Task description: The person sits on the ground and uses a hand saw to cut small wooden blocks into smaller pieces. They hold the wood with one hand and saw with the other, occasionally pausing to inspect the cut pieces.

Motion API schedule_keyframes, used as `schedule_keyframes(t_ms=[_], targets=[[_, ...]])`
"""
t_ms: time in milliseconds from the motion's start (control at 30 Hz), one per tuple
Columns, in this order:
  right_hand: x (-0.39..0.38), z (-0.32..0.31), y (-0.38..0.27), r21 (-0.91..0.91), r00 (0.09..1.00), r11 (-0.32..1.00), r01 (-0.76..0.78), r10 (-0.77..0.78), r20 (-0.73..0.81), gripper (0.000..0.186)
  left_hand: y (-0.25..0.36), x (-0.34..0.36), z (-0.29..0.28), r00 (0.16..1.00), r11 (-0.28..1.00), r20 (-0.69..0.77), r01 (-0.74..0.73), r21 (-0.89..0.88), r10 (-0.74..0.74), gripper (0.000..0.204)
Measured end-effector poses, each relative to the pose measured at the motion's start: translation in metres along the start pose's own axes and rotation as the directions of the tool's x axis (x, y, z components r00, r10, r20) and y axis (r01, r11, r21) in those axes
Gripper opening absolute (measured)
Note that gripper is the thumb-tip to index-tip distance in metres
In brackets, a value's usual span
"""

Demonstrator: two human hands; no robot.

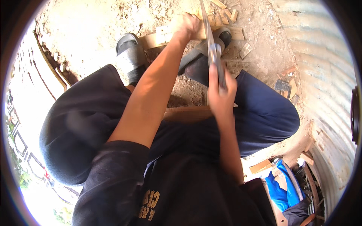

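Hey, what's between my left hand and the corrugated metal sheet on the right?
In the head view, rightward from your left hand: the long tool, your right sandal's toe, the plank's end and wood scraps, then dirt before the corrugated sheet.

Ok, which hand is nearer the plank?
Left. The left hand is at the plank; the right hand is farther back, lower in the picture, gripping a tool.

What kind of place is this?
It looks like a rough outdoor work yard, though I can't be sure. There's bare dirt ground, a wavy metal wall, and little wood scraps lying near a longer wooden board.
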State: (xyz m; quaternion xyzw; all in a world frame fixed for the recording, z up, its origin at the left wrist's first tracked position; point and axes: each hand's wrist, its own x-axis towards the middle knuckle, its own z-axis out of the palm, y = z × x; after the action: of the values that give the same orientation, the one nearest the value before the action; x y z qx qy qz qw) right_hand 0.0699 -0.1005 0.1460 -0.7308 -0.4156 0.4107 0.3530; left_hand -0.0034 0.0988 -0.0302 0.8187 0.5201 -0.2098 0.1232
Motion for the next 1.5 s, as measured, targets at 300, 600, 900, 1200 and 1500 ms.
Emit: schedule_keyframes(t_ms=[300,600,900,1200,1500], targets=[[0.030,0.005,-0.003,0.069,0.999,0.996,-0.050,0.050,0.002,0.032,0.003,-0.028,-0.041,0.996,1.000,0.083,-0.023,-0.012,0.024,0.028],[0.022,0.014,0.010,0.075,0.996,0.995,0.059,-0.054,-0.068,0.031,0.002,-0.017,-0.023,0.999,0.990,0.012,0.044,-0.137,-0.042,0.034],[-0.005,-0.003,0.009,0.008,0.998,1.000,0.028,-0.028,-0.057,0.034,0.006,-0.018,-0.035,0.996,0.999,0.079,-0.036,-0.004,0.036,0.038],[-0.026,-0.002,0.021,0.025,0.994,0.997,0.072,-0.070,-0.085,0.036,0.002,-0.009,-0.012,0.990,0.992,0.110,0.095,-0.080,-0.086,0.039],[-0.042,-0.004,0.028,-0.036,0.977,0.980,0.195,-0.198,-0.075,0.040,-0.003,0.006,0.007,0.992,0.985,-0.012,0.122,-0.123,-0.124,0.027]])
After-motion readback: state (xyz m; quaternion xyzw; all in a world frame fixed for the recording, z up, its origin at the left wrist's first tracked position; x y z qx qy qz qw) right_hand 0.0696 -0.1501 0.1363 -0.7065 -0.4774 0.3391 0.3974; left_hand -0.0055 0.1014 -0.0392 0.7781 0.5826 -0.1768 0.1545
